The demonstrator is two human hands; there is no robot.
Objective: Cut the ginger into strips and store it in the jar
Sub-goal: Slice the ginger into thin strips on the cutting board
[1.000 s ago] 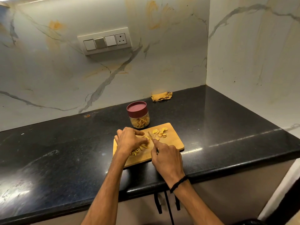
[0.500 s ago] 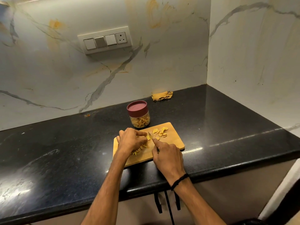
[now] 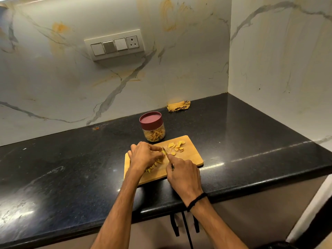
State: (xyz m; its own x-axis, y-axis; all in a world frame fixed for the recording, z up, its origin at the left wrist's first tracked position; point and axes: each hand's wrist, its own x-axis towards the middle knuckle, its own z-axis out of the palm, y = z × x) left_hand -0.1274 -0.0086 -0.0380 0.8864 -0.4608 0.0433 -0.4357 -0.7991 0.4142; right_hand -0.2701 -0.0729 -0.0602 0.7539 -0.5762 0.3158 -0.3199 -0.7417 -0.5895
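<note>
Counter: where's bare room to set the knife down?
Left of the board, the counter is bare up to the wall; right of it too, out to the side wall. The board is crowded: left hand, right hand, slices, strips; the jar stands just behind.

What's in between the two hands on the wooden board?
The head view shows the knife, gripped by the right hand, its blade against the ginger piece that the left hand pinches on the cutting board.

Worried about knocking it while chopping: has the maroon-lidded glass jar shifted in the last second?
No. The maroon-lidded glass jar stands at the same spot behind the wooden cutting board's far edge, with the same gap to the yellow cloth.
</note>
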